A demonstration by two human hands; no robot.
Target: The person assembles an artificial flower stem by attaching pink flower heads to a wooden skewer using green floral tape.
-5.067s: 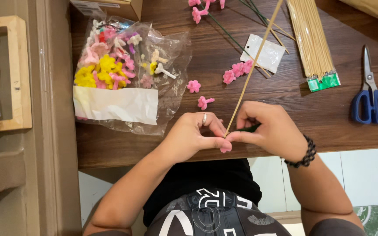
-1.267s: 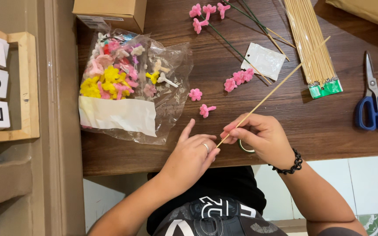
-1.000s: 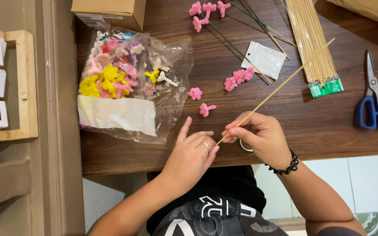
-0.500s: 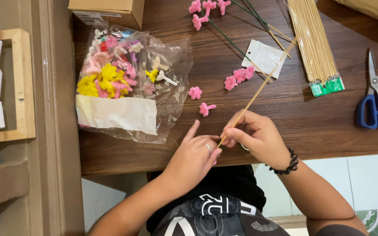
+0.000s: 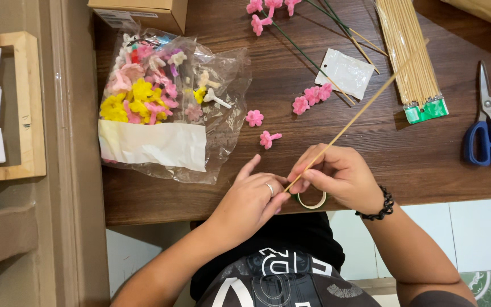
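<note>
My right hand [image 5: 342, 176] pinches the near end of a thin bamboo skewer [image 5: 365, 108] that slants up to the right over the wooden table [image 5: 427, 159]. A small roll of tape [image 5: 312, 200] shows under that hand's fingers. My left hand [image 5: 250, 200] rests beside it, fingers loosely spread, fingertips touching the skewer's near end. Two loose pink foam flowers [image 5: 254, 117] [image 5: 268, 138] lie just beyond my hands. A cluster of pink flowers on a green stem [image 5: 312, 96] lies farther back.
A clear plastic bag of mixed coloured flowers [image 5: 160, 102] lies at the left. A pack of bamboo skewers [image 5: 407, 51], a small clear packet [image 5: 345, 73] and blue-handled scissors [image 5: 489, 131] sit to the right. A cardboard box [image 5: 143, 11] stands at the back. A wooden frame [image 5: 24, 108] hangs left.
The pink flower once held at the skewer's tip is gone from my fingers. The skewer has tilted to lie lower toward the right, and my left hand has opened beside it.
</note>
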